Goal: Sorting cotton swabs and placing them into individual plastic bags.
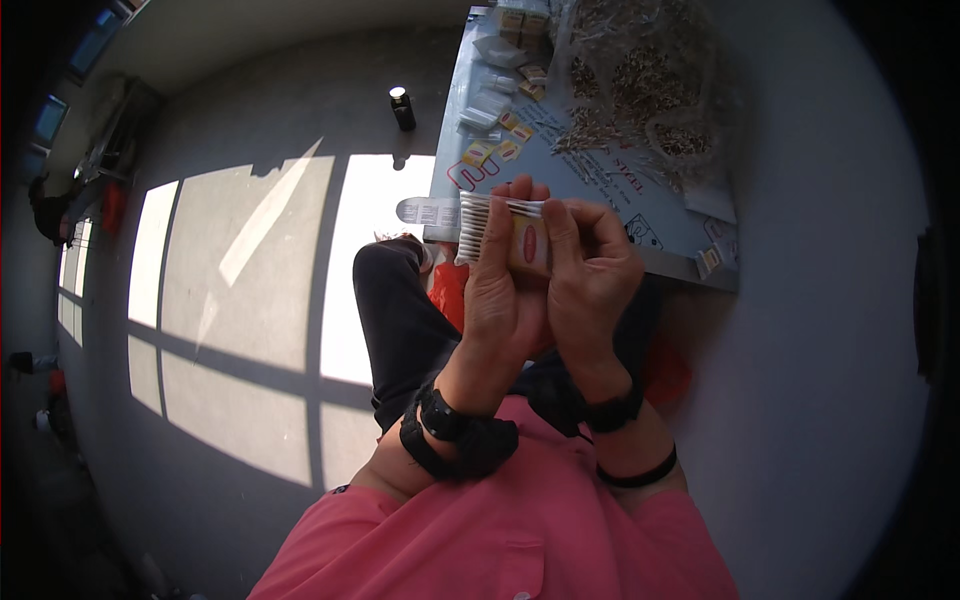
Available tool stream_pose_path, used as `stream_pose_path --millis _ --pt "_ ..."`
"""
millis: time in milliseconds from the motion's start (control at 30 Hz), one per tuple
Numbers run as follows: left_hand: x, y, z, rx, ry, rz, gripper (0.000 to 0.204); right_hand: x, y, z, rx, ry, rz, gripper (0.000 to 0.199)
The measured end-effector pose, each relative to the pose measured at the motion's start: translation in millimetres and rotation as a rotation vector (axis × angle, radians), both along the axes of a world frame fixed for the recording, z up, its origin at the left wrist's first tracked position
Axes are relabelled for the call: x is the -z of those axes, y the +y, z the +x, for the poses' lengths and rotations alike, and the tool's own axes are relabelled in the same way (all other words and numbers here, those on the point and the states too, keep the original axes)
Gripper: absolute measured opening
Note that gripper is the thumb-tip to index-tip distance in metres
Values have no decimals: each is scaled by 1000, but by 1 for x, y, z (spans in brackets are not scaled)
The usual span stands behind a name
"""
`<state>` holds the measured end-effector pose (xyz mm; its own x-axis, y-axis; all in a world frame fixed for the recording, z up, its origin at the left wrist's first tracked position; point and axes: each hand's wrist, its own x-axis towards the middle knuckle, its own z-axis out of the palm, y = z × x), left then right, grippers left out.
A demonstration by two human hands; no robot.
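Glossy plastic packet [528, 243] of cotton-tipped swabs [472, 228] — matt pink cloth shirt [520, 530], smooth grey floor [250, 260]

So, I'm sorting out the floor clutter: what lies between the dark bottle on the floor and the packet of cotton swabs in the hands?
In the head view, between the dark bottle and the swab packet lie bare sunlit floor and the table's left edge.

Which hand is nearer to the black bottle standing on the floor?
Left. The left hand is on the side toward the black bottle, below and right of it; the right hand lies farther right, beyond the left hand.
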<state>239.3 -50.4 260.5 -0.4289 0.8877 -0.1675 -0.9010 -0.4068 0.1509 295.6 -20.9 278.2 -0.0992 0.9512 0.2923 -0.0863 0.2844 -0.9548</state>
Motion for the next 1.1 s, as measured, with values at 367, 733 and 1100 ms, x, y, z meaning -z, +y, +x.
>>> stream_pose_path --millis 367,733,1100 --pt "-9 -1 -9 -68 127 1 38 -7 3 -4 -59 19 -19 14" --pt "-7 1 -8 -44 52 -81 34 -9 -21 21 -123 -83 -224 24" --pt "21 4 1 -11 26 -35 34 17 -14 27 23 -287 32 10"
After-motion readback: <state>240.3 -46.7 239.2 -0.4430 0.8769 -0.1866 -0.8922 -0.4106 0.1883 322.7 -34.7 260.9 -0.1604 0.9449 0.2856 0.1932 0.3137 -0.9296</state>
